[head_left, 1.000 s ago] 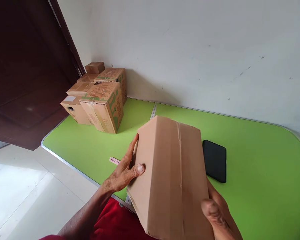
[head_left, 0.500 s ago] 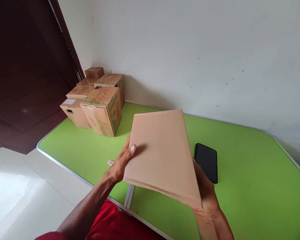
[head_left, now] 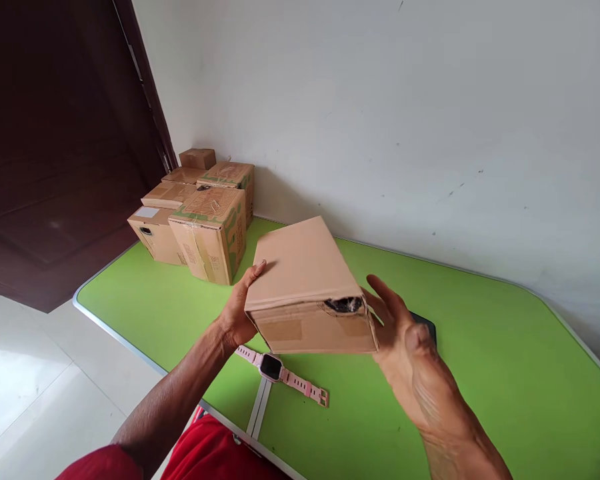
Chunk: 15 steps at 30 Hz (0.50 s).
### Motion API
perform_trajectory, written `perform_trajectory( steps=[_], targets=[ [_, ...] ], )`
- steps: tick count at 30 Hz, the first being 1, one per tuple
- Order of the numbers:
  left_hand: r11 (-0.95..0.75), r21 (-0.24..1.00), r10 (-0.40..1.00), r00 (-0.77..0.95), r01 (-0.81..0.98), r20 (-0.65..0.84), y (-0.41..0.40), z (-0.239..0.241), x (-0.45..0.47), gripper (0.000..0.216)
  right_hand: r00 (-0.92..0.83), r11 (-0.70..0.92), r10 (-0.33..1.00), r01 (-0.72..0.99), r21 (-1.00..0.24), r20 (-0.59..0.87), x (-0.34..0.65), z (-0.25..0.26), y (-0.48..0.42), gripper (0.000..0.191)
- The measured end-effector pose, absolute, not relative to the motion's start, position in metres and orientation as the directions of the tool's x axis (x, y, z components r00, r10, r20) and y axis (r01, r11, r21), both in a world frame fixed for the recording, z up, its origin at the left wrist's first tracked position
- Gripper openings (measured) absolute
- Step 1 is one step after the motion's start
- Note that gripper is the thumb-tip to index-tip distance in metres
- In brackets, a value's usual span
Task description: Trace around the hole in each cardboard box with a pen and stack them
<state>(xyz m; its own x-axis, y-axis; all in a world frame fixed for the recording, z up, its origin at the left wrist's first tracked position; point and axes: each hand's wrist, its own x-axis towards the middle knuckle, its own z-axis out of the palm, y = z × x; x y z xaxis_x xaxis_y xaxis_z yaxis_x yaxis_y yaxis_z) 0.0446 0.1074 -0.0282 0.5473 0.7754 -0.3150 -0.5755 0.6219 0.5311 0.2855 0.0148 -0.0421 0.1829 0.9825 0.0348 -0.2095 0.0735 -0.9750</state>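
A brown cardboard box (head_left: 303,263) is held tilted above the green table. My left hand (head_left: 239,308) grips its left side, thumb on the top face and the other fingers hidden behind. The box's near end has tape strips and a torn dark hole at the upper right corner. My right hand (head_left: 403,347) is at the right side with its fingers spread and thumb off the box; some fingers seem to touch the edge. Below the box, a pink-strapped smartwatch (head_left: 271,367) lies on the table. Behind my right hand, a black phone (head_left: 430,327) is mostly hidden.
Several cardboard boxes (head_left: 207,233) stand grouped at the table's far left corner. The green table (head_left: 480,347) has a metal rim and a centre seam. A pale wall (head_left: 380,120) runs along its back, with a dark door (head_left: 55,153) at left.
The box has tipped so its near end with the torn hole shows. My right hand has loosened and spread its fingers. The watch has come into fuller view, while the phone is more covered.
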Motion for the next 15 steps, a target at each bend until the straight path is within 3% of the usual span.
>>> perform_trajectory(
  steps=[3,7,12,15],
  targets=[
    [0.687,0.493,0.709,0.639,-0.533,-0.297,0.105,-0.029,0.046,0.066,0.154,0.138,0.978,0.025,-0.990,0.141,0.275,-0.033,0.013,0.097],
    [0.697,0.593,0.656,0.692,-0.403,-0.301,0.092,-0.039,0.049,0.087,0.312,0.167,0.919,0.245,-0.955,0.241,0.263,-0.027,0.019,0.084],
    [0.355,0.903,0.927,0.218,-0.242,-0.306,0.077,-0.045,0.047,0.098,0.475,0.090,0.834,0.386,-0.918,0.282,0.257,-0.020,0.026,0.091],
    [0.161,0.984,0.977,0.154,-0.069,-0.149,0.077,-0.039,0.043,0.086,0.502,0.068,0.808,0.442,-0.895,0.309,0.250,-0.012,0.029,0.085]
  ],
)
